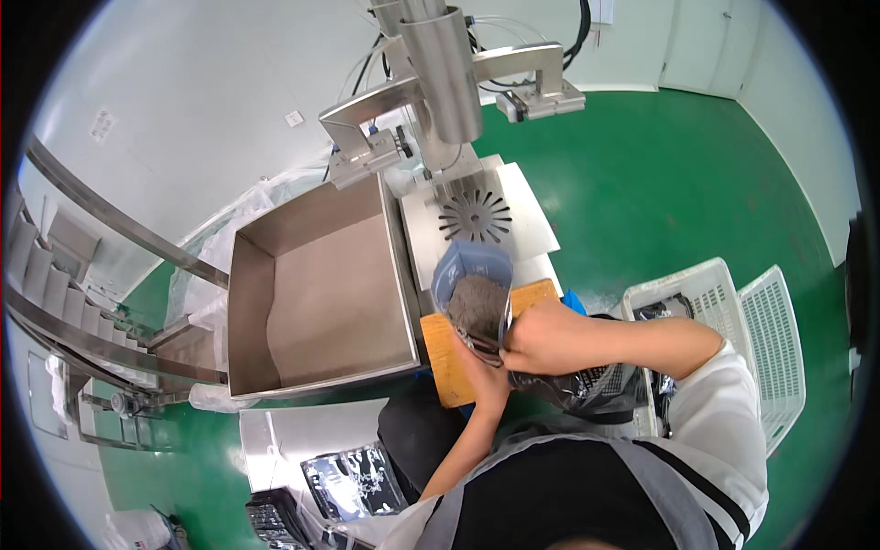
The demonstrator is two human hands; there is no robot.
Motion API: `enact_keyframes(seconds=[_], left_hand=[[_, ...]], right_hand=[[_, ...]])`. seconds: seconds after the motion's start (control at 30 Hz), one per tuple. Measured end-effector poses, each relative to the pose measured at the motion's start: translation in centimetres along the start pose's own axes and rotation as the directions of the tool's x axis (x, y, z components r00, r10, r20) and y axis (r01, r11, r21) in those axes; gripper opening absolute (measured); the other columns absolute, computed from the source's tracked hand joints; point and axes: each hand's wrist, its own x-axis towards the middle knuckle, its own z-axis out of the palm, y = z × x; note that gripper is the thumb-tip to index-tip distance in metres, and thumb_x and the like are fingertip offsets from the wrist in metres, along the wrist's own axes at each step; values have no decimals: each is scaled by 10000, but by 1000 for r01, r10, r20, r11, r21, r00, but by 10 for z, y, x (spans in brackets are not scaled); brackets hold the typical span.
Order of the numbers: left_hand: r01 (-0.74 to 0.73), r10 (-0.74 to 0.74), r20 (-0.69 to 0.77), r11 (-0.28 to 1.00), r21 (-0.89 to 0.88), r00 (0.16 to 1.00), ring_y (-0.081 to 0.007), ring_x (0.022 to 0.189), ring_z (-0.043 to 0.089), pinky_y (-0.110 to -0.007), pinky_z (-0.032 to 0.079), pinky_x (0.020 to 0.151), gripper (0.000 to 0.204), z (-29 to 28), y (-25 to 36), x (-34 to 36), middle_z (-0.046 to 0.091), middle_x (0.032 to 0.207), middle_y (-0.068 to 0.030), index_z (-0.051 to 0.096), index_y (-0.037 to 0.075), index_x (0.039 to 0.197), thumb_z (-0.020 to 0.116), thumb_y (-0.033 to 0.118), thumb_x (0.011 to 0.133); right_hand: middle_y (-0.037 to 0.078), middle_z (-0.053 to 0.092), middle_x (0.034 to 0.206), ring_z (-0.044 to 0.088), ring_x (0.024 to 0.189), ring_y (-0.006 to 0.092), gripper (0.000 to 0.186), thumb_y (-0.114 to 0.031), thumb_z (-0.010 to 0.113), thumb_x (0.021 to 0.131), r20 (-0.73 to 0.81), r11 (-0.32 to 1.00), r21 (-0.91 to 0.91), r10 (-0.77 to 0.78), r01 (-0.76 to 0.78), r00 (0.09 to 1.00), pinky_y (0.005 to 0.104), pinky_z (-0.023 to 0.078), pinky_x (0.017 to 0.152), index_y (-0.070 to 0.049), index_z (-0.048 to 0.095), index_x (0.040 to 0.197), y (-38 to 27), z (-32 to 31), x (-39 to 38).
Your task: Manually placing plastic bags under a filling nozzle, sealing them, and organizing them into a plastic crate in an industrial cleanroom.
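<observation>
Open blue pouch (472, 284), filled with grey granules, stands on wooden board (449, 362) under steel filler nozzle (445, 64). Right hand (550, 337) fingers clamped on pouch's right side near the mouth. Left hand (486, 376) cups it from below, fingers closed on lower edge. Steel hopper (321, 293) just left. White basket (706, 293) at right.

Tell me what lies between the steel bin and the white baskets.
In the head view, between the steel bin and the white baskets lies a wooden board, where both hands hold an open blue pouch of grey powder.
</observation>
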Motion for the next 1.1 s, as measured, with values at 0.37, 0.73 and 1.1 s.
enact_keyframes(seconds=[0.37, 0.73, 1.1], left_hand=[[203, -246, 392, 968, 148, 886, -263, 1193, 430, -363, 352, 986, 700, -68, -63, -38, 411, 1320, -146, 359, -10, 1285, 646, -83, 651], [-630, 716, 98, 531, 567, 692, -294, 1095, 521, -335, 400, 929, 449, 61, 90, 263, 503, 1196, -233, 441, -77, 1212, 564, 187, 870], [533, 240, 612, 322, -782, 753, -209, 861, 567, -366, 508, 841, 545, 87, 30, 339, 543, 1024, -172, 477, -26, 1125, 724, 255, 729]], right_hand=[[149, 625, 684, 615, 666, 352, 246, -275, 522, 790, 317, 997, -57, -31, 52, 948, 459, 479, 566, -54, 631, 793, 14, 57, -11], [129, 620, 620, 634, 601, 297, 136, -149, 531, 731, 4, 927, -369, 78, -72, 997, 396, 468, 499, -41, 612, 751, 74, 10, -8], [139, 576, 559, 607, 537, 314, 131, -182, 520, 780, -21, 920, -286, 273, -268, 962, 411, 456, 468, -66, 579, 768, 119, -17, -16]])
